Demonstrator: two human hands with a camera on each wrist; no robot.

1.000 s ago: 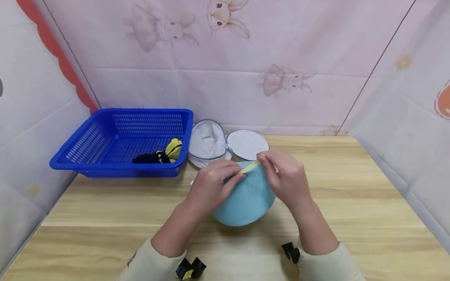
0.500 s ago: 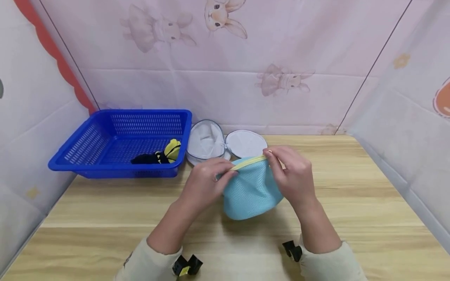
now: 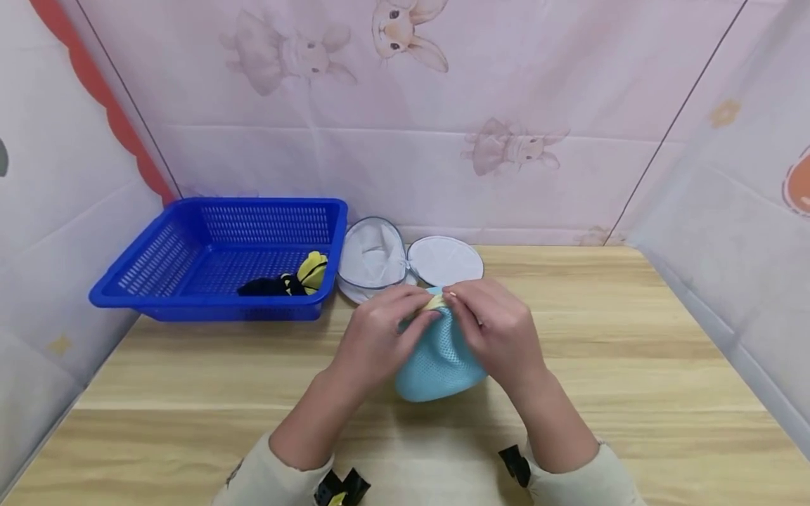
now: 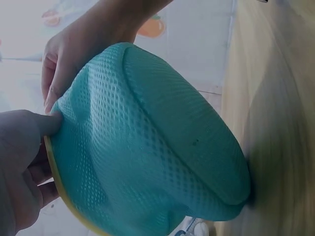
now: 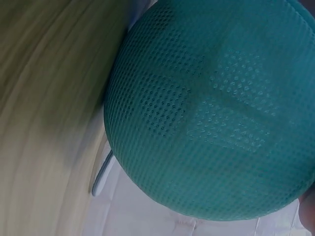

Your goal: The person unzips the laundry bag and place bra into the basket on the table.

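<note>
A light blue mesh laundry bag (image 3: 443,365) with a yellow zipper edge (image 3: 435,302) hangs tilted just above or on the table in front of the person. The left hand (image 3: 376,337) pinches the yellow edge between thumb and fingers. Close beside it, the right hand (image 3: 500,330) pinches the same edge, and the mesh bunches between them. In the left wrist view the rounded mesh bag (image 4: 147,147) shows its flat round base. The right wrist view is mostly filled by the bag's base (image 5: 206,118). Whether anything lies inside cannot be made out.
A blue plastic basket (image 3: 209,313) stands at the back left, holding a black-and-yellow bundle (image 3: 297,277). Next to it, an unzipped white mesh bag (image 3: 373,253) lies with its round lid (image 3: 446,261) folded out. A printed cloth wall (image 3: 405,169) closes off the table's back.
The right hand first slid right along the yellow edge, stretching it out, then came back left toward the left hand. The edge is now shorter between them and the mesh is bunched.
</note>
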